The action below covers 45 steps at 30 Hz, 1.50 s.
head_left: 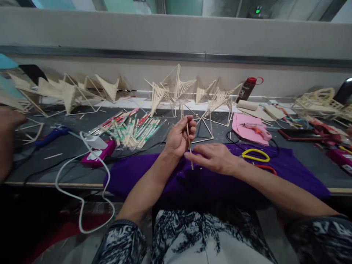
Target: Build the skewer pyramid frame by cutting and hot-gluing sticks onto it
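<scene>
My left hand is closed around a thin wooden stick, which slants down and slightly right out of the fist. Beside its lower part is my right hand, fingers stretched out toward the left and a gap between the upper and lower ones. One right fingertip crosses the stick; whether it presses on it I cannot tell. Below both hands lies a purple cloth along the table edge. Just beyond them stands a frame of joined sticks, partly hidden by my left hand.
Packaged sticks, a pink power strip with a white cable and a blue glue gun lie left. Yellow-handled scissors, pink cloth, a phone and a bottle are right. Another person's hand shows far left.
</scene>
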Each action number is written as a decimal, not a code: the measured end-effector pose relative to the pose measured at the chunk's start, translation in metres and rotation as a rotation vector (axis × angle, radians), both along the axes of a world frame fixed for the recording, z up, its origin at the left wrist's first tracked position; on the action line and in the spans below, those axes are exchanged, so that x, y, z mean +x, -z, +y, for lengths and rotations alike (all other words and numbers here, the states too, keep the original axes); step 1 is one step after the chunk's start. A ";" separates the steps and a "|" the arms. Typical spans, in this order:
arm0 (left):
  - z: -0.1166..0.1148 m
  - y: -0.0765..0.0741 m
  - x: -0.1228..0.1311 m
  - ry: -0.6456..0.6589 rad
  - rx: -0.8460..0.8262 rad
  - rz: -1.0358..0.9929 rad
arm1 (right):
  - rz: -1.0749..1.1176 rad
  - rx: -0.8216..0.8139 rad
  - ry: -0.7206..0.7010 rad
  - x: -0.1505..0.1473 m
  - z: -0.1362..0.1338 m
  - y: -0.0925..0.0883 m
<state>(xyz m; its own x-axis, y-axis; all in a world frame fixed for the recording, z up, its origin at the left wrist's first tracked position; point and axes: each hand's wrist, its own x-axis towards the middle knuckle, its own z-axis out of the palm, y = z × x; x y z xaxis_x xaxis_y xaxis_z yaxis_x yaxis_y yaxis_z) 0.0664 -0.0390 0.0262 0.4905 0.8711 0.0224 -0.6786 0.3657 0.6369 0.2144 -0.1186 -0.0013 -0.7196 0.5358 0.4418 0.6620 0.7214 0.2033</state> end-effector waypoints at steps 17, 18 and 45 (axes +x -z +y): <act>-0.007 0.016 0.013 0.128 -0.062 0.053 | -0.053 0.199 -0.049 -0.002 0.006 0.011; -0.009 0.017 0.013 0.142 -0.063 0.061 | -0.033 0.215 -0.066 -0.003 0.006 0.011; -0.017 0.023 0.015 0.819 0.709 0.944 | 1.639 -0.974 0.166 0.048 0.000 -0.004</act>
